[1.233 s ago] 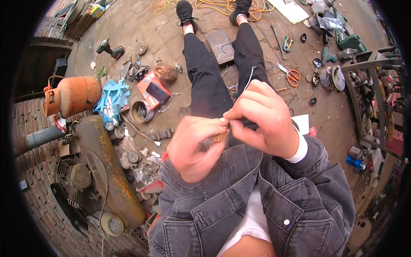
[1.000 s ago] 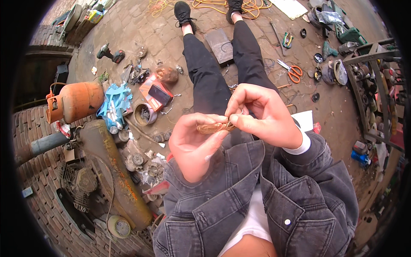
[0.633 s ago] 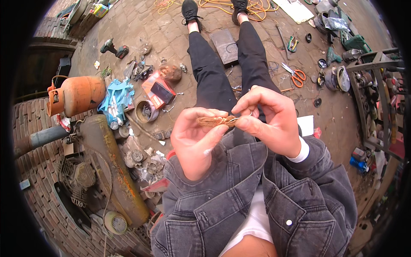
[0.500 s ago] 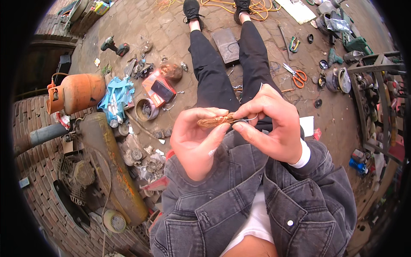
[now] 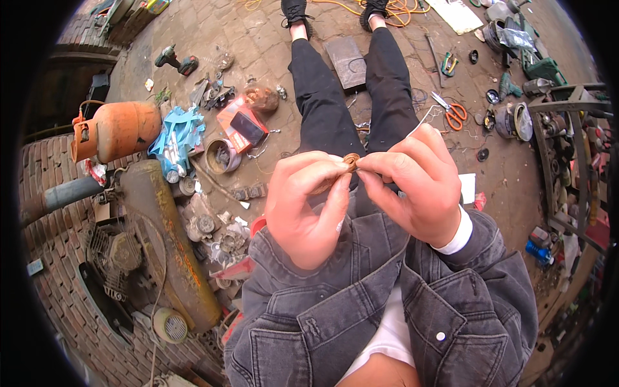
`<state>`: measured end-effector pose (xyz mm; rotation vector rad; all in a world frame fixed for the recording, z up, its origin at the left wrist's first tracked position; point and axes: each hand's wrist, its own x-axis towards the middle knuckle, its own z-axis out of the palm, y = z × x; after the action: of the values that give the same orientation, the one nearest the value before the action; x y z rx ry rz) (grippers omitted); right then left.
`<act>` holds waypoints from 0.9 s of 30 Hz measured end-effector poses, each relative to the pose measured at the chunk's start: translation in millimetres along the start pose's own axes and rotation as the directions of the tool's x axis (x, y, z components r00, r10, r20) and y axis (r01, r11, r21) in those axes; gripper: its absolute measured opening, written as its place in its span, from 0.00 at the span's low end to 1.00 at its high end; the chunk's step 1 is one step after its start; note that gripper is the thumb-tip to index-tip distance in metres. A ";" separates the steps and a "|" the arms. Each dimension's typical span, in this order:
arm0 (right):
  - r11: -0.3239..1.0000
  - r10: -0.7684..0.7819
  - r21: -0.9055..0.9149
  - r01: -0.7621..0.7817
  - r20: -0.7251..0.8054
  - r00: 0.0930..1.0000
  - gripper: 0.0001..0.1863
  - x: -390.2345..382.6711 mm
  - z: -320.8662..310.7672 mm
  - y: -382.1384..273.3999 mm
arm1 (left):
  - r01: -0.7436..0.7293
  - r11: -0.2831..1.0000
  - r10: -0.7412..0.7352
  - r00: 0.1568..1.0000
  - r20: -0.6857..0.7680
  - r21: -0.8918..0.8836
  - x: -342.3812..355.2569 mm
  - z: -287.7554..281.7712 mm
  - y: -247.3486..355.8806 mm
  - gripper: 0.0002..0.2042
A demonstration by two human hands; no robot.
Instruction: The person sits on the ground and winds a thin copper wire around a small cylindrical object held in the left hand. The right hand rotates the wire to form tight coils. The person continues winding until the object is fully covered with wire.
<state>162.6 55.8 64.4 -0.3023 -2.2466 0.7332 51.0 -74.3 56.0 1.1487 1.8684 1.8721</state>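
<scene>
A small bundle of coiled copper wire (image 5: 351,160) is held in front of my lap, its looped end showing between my fingertips. My left hand (image 5: 302,209) is closed round it, thumb and forefinger pinching it, and hides most of its length. From the other side, the thumb and forefinger of my right hand (image 5: 422,187) pinch the bundle's end. A thin white strand (image 5: 425,117) sticks up beyond the right hand's knuckles; its path inside that hand is hidden.
Orange-handled scissors (image 5: 455,116), green pliers (image 5: 449,64) and a metal block (image 5: 345,61) lie beyond my hands. At left are a phone (image 5: 249,128) on a red box, a cordless drill (image 5: 175,61), an orange gas cylinder (image 5: 129,131) and loose motor parts. A metal rack (image 5: 576,161) stands right.
The copper bundle has turned, so its looped end now faces up and my left fingers cover its length. The white strand by the right hand sticks out further, and its small loop is hidden.
</scene>
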 end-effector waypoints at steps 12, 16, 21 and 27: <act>0.965 0.111 0.233 -0.118 0.039 0.993 0.11 -7.6 -5.2 -7.6 | -0.244 0.925 0.216 0.968 0.125 0.293 0.1 -8.9 7.6 0.16; 0.959 0.067 0.274 -0.073 0.031 0.997 0.11 -7.3 -7.8 -6.2 | -0.249 0.926 0.209 0.964 0.165 0.284 -1.7 -14.2 12.9 0.16; 0.952 0.066 0.299 -0.068 0.019 0.998 0.11 -7.4 -9.0 -10.4 | -0.233 0.932 0.207 0.971 0.119 0.276 -6.4 -12.7 17.1 0.17; 0.953 0.138 0.287 -0.098 -0.122 0.983 0.10 -5.2 -17.1 -11.7 | -0.248 0.916 0.222 0.968 0.116 0.314 -5.5 -13.5 15.2 0.17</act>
<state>178.6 51.2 77.9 -0.3405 -1.9730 1.0481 50.6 -89.9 70.1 1.5939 2.1335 1.6367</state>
